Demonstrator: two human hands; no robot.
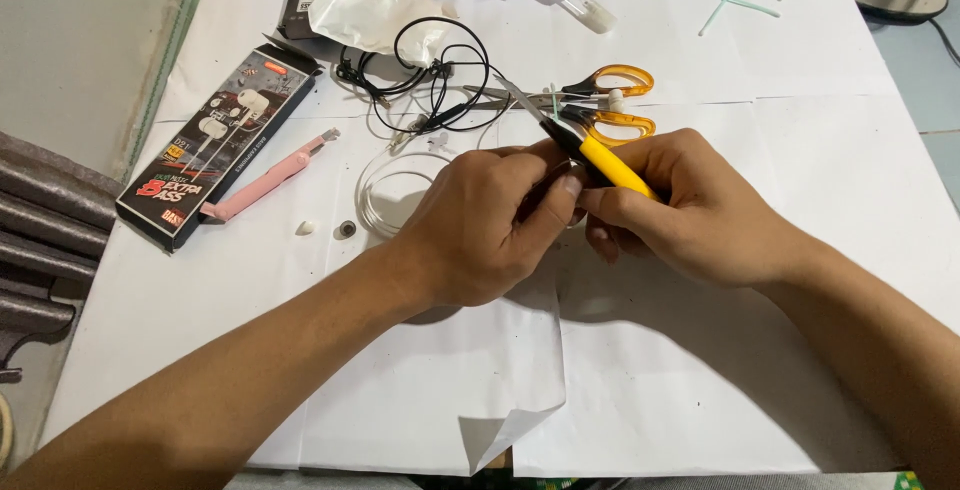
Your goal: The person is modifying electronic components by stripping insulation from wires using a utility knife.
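A slim tool with a yellow and black handle and a thin metal tip (580,150) sits at the middle of the white paper-covered table (800,150), held up off the surface where the two hands meet. The right hand (690,205) is closed around the yellow handle, fingers curled under it, the metal tip slanting up and away to the left. The left hand (490,225) is closed too, thumb pressed against the black part of the tool; whatever small piece it pinches is hidden behind the fingers.

Just beyond the tip lie orange-handled metal scissors (590,100), very near the knuckles, and a tangle of thin black earphone cable (440,70). A loop of clear white cable (385,190) lies just left of the left hand. Further left are a pink plastic cutter knife (265,180), a small white ear tip (306,227) and a small round metal part (346,229), then a long black earphone box (215,140) near the table's left edge.

Open paper stretches to the right of the right hand and in front of both forearms, up to the near edge, where a paper corner (500,435) is folded up.
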